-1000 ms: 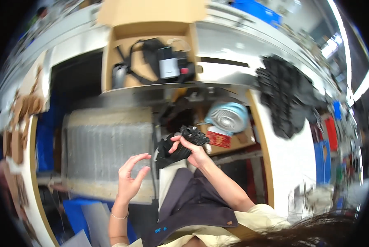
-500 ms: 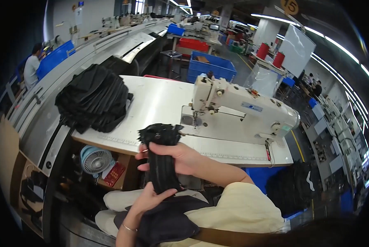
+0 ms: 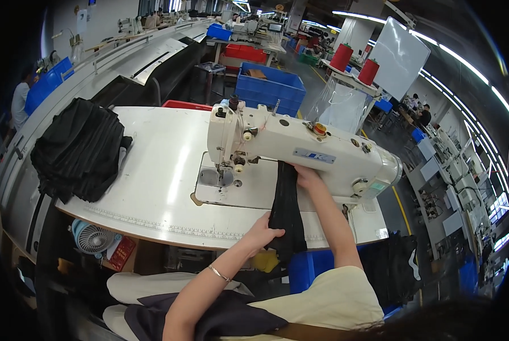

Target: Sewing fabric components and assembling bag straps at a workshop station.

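Observation:
A long black fabric strip (image 3: 286, 210) stretches between my two hands over the right part of the sewing table. Its far end reaches beneath the arm of the white sewing machine (image 3: 322, 145), where my right hand (image 3: 307, 176) grips it, the fingertips partly hidden. My left hand (image 3: 260, 233) pinches the near part at the table's front edge, thumb on top. The strip's lower end hangs past that edge. To the left of the strip are the needle and the metal plate (image 3: 216, 177), with no cloth on them.
A tall pile of black fabric pieces (image 3: 78, 150) stands on the table's (image 3: 158, 165) left end. Blue (image 3: 271, 91) and red (image 3: 243, 54) bins are behind the machine. Below the table sit a small fan (image 3: 94, 237) and a red packet (image 3: 121, 253). More black cloth (image 3: 388, 267) lies at right.
Both hands have carried the black fabric from above my lap to the right, onto the table. My right hand now reaches under the machine arm, and the strip is drawn out lengthwise.

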The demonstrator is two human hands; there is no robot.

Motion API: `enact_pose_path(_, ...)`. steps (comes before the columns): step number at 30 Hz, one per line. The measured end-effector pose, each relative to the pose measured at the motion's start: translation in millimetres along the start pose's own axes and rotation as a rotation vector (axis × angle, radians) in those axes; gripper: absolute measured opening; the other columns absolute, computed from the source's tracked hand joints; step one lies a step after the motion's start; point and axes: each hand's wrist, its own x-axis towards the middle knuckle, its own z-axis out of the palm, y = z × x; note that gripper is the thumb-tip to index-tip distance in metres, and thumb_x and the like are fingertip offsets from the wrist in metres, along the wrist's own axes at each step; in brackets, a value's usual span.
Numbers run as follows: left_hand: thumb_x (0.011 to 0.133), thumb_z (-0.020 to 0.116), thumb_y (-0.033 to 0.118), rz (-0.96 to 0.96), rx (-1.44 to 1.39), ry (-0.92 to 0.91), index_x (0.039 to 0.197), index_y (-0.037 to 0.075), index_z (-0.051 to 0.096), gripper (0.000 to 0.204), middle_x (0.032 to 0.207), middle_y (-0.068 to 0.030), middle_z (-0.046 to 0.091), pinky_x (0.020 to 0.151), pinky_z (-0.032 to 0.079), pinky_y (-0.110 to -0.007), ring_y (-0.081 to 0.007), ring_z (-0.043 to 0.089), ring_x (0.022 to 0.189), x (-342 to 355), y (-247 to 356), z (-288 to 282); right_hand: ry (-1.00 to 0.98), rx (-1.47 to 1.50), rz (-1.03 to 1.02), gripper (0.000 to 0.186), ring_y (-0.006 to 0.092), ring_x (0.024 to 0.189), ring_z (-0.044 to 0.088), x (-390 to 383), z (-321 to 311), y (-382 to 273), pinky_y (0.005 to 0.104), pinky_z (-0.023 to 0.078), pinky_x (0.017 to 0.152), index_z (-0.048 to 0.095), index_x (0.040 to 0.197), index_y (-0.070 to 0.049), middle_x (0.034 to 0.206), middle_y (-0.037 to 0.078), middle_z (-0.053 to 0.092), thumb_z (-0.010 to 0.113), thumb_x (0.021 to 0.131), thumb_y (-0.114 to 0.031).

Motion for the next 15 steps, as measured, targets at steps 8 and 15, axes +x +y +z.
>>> enact_pose_path(8,0.084,0.060,0.019,0.138,0.135,0.072,0.139,-0.006,0.014,0.076,0.124,-0.0189,0.049,0.092,0.041,-0.028,-0.0197,0.051,0.110,18,-3,7,0.316,-0.663,-0.500,0.047,0.0274,0.114,0.044,60,-1,35,0.0416,0.037,0.097,0.043,0.125,-0.004,0.124,0.014,0.048,0.057,0.085,-0.025)
enact_pose_path(15,0.086,0.056,0.028,0.251,0.510,0.091,0.137,-0.011,0.009,0.079,0.129,-0.0335,0.038,0.099,0.034,-0.035,-0.0381,0.045,0.115,29,-15,16,0.307,-1.000,-0.748,0.048,0.0290,0.116,0.043,60,-6,32,0.0431,0.036,0.097,0.042,0.126,-0.003,0.125,0.015,0.046,0.055,0.086,-0.025)
